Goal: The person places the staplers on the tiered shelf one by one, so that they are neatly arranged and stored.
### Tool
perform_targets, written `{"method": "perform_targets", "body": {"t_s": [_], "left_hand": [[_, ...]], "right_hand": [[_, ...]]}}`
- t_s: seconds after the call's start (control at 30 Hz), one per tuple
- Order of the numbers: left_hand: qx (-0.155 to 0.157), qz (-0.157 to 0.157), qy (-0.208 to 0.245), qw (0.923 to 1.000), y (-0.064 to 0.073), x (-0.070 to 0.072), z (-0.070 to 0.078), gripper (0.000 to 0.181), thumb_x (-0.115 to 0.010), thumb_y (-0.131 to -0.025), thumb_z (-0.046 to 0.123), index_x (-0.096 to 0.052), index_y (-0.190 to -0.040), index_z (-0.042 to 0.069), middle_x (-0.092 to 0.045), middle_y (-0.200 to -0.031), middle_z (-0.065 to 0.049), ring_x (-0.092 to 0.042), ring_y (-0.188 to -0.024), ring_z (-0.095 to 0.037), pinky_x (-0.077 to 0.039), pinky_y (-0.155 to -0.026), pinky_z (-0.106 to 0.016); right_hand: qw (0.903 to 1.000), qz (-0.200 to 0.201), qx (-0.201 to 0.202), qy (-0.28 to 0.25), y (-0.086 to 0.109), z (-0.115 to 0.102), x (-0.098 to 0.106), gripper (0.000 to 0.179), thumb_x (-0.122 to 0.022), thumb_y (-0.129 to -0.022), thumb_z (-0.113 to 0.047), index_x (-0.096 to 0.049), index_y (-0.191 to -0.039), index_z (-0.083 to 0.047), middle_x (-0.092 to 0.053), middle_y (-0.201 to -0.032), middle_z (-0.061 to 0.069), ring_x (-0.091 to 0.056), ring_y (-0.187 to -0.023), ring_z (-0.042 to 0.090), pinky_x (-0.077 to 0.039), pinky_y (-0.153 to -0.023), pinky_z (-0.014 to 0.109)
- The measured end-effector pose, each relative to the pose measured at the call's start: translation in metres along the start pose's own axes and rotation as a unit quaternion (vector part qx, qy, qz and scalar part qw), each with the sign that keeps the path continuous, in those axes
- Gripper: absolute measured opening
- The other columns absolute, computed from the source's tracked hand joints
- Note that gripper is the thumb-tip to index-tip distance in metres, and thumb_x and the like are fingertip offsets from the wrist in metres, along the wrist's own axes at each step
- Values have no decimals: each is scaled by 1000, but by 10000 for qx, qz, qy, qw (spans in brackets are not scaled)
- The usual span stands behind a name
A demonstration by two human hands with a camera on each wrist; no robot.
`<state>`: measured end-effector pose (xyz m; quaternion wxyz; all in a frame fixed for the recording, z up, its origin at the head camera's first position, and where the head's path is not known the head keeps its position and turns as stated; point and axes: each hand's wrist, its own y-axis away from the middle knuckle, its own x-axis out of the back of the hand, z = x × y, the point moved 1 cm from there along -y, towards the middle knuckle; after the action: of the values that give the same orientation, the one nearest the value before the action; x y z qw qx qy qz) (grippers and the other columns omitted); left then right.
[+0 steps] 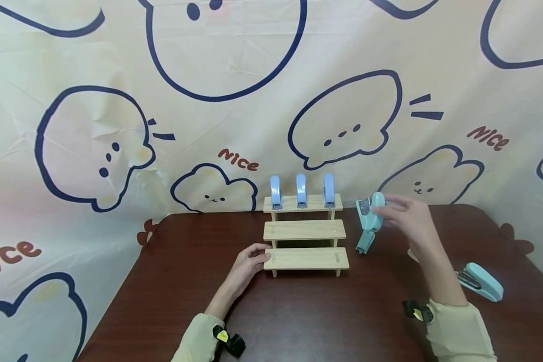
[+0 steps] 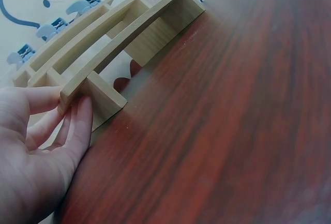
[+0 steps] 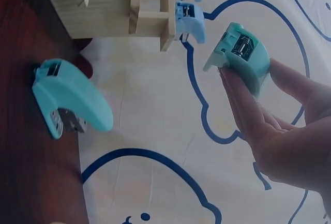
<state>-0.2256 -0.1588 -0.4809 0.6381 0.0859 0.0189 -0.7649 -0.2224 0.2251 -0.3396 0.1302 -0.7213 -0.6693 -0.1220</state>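
A three-tier wooden display shelf [image 1: 305, 258] stands on the table, with three blue staplers [image 1: 301, 191] in a row on its top tier. My left hand [image 1: 246, 266] pinches the left end of the lowest tier; in the left wrist view its thumb and fingers lie on either side of the board. To the right of the shelf, my right hand [image 1: 409, 218] holds a teal stapler [image 3: 248, 61] raised above the table between thumb and fingers. Another teal stapler [image 3: 72, 97] sits on the table close by. A further teal stapler [image 1: 481, 281] lies to the right of my right forearm.
The dark brown table [image 1: 185, 281] ends at a patterned cloth backdrop [image 1: 235, 130] just behind the shelf. A pale rounded object [image 1: 413, 255] lies partly hidden behind my right forearm; its kind does not show.
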Motion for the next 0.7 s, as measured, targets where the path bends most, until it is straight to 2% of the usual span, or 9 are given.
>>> {"method": "perform_targets", "body": {"t_s": [0.13,0.4,0.6,0.7], "left_hand": [[-22,2,-33,10000,0,0,-1,35,-67,-98,7,-60,-127,-11,-62,-114,-14,-64,-96,-18,-55,-82,-29],[31,36,-25,10000,-2,-1,0,37,-67,-98,7,-58,-128,-13,-61,-115,-14,-64,-97,-18,-54,-82,-28],[24,25,-30,10000,-2,0,-1,35,-67,-98,7,-59,-127,-11,-62,-114,-13,-64,-97,-18,-54,-82,-29],[46,27,-12,10000,-2,-1,-1,35,-67,-98,6,-59,-128,-11,-62,-114,-13,-64,-96,-18,-55,-82,-29]], "right_hand": [[10000,-33,49,-61,-1,-6,-7,71,-69,-101,-40,-45,-154,1,-56,-144,26,-65,-116,25,-55,-85,20],[9996,-111,202,-162,-2,-12,-23,65,-72,-99,-34,-51,-149,4,-60,-137,28,-70,-101,17,-56,-87,26],[9995,-229,116,-197,-5,-8,-37,64,-75,-97,-30,-53,-147,3,-64,-133,27,-71,-104,23,-57,-91,38],[9994,-265,48,-204,-5,-6,-43,64,-76,-96,-30,-54,-146,3,-66,-131,26,-72,-102,24,-57,-92,39]]}}
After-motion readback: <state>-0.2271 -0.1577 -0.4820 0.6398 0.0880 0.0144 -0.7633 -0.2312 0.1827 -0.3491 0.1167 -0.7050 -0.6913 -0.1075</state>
